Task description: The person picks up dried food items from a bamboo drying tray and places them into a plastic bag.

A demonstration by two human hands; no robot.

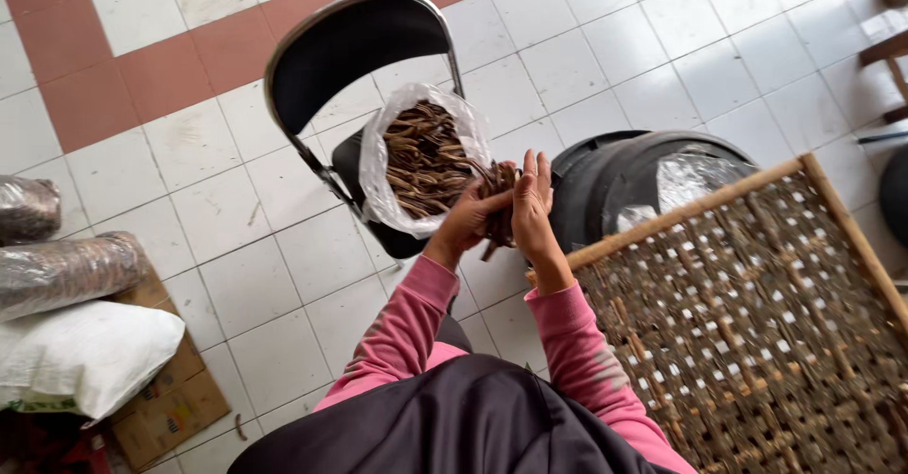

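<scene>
**A:** What bags are around? 
**B:** A clear plastic bag of brown dried strips (423,157) sits open on the black folding chair (345,43). White sack (85,351) and flattened cardboard (170,408) lie on the floor, left.

**A:** And the bundle? 
**B:** The bundle of brown dried strips (497,204) stands roughly upright, pressed between the left hand (465,219) and right hand (532,214), beside the woven bamboo tray (757,323). Left grip looks closed around it, though it's partly hidden.

I see brown dried strips (427,160) in a clear bag (378,166) on a black chair (345,43) with a silvery frame. My sleeves (402,327) are pink. The floor (605,48) shows white tiles with terracotta-red bands. On the right, a tan woven lattice tray (757,323); beside it, a black bin (605,176).
</scene>
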